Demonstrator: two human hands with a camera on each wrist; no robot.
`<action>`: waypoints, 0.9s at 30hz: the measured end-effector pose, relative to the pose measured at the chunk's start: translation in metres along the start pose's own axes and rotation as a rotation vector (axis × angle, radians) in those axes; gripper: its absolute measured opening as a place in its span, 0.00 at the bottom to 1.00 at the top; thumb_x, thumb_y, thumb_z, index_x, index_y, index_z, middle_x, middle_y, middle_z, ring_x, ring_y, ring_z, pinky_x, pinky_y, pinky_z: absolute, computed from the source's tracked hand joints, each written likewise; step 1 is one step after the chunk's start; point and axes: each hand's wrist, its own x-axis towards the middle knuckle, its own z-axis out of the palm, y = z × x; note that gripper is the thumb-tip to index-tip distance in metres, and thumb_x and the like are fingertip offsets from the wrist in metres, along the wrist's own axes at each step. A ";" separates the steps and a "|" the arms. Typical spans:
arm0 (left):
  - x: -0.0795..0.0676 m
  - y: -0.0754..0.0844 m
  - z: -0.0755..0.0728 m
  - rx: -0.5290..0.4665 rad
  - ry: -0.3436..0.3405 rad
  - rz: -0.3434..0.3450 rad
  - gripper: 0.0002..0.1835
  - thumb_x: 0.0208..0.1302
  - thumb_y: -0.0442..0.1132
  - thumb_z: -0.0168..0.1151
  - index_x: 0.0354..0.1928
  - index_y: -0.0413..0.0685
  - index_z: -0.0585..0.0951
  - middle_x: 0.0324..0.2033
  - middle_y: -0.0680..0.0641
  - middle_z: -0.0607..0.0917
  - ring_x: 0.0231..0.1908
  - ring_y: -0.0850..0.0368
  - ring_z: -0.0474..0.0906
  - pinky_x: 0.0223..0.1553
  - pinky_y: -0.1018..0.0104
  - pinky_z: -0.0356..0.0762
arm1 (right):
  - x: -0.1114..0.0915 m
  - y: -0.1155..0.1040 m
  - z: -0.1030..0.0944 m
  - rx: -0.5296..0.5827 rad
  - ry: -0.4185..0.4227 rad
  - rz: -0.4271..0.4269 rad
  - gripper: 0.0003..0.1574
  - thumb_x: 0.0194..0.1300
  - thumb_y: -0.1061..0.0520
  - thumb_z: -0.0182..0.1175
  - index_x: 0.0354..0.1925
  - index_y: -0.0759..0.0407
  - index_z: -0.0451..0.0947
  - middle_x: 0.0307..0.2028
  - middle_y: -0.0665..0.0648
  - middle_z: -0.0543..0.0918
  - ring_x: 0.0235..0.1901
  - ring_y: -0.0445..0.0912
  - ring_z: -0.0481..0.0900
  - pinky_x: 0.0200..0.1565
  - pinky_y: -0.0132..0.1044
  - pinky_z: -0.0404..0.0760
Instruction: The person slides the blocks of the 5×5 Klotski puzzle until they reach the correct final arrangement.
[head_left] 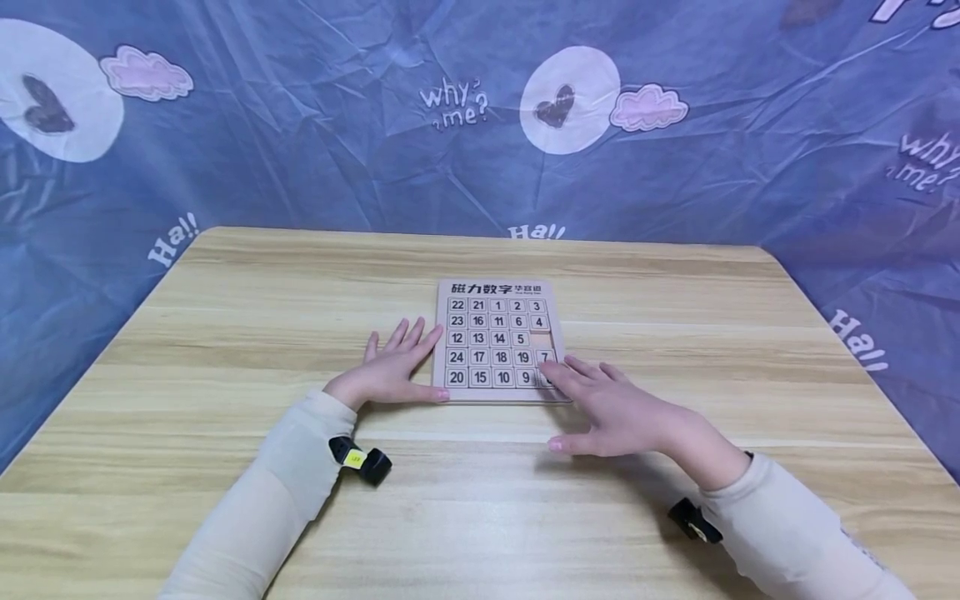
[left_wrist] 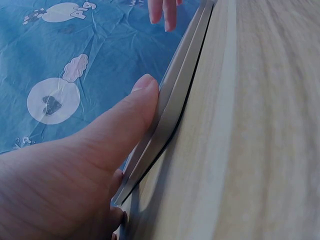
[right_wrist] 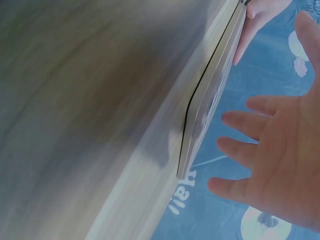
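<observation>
A magnetic number slide puzzle (head_left: 498, 396) lies flat on the table, its printed title along the far side. The one gap (head_left: 541, 340) among its tiles is at the right end of the third row, beside the 5 and just above the 7. My left hand (head_left: 390, 372) is spread at the puzzle's left side, thumb resting on the near left corner of the frame. Over the near right corner reaches my right hand (head_left: 618, 408), fingers spread, partly hiding the bottom right tile. In the right wrist view its palm and fingers hold nothing.
The wood-grain table (head_left: 480, 517) reaches back to a blue printed cloth (head_left: 337, 125) hanging behind it. A small black camera is strapped on each wrist, over the light sleeves (head_left: 262, 492).
</observation>
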 end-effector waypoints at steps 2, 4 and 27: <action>0.000 0.000 0.000 0.001 -0.003 0.000 0.53 0.44 0.71 0.50 0.66 0.57 0.39 0.64 0.43 0.36 0.62 0.46 0.26 0.52 0.42 0.19 | -0.001 -0.003 0.001 0.000 -0.008 -0.003 0.57 0.48 0.30 0.53 0.65 0.59 0.46 0.63 0.56 0.52 0.62 0.57 0.43 0.53 0.62 0.42; 0.000 0.001 0.000 0.000 -0.004 0.000 0.53 0.44 0.71 0.50 0.66 0.57 0.39 0.64 0.43 0.36 0.62 0.46 0.26 0.52 0.42 0.19 | -0.003 -0.006 0.002 -0.006 -0.015 -0.003 0.58 0.47 0.29 0.53 0.65 0.59 0.46 0.63 0.56 0.53 0.62 0.56 0.44 0.53 0.63 0.42; 0.000 -0.001 0.000 -0.009 0.011 0.004 0.53 0.44 0.71 0.51 0.66 0.56 0.39 0.64 0.42 0.36 0.61 0.46 0.26 0.52 0.42 0.18 | -0.014 -0.012 0.012 -0.049 -0.067 0.009 0.59 0.45 0.25 0.50 0.65 0.58 0.49 0.63 0.62 0.49 0.62 0.56 0.44 0.53 0.62 0.45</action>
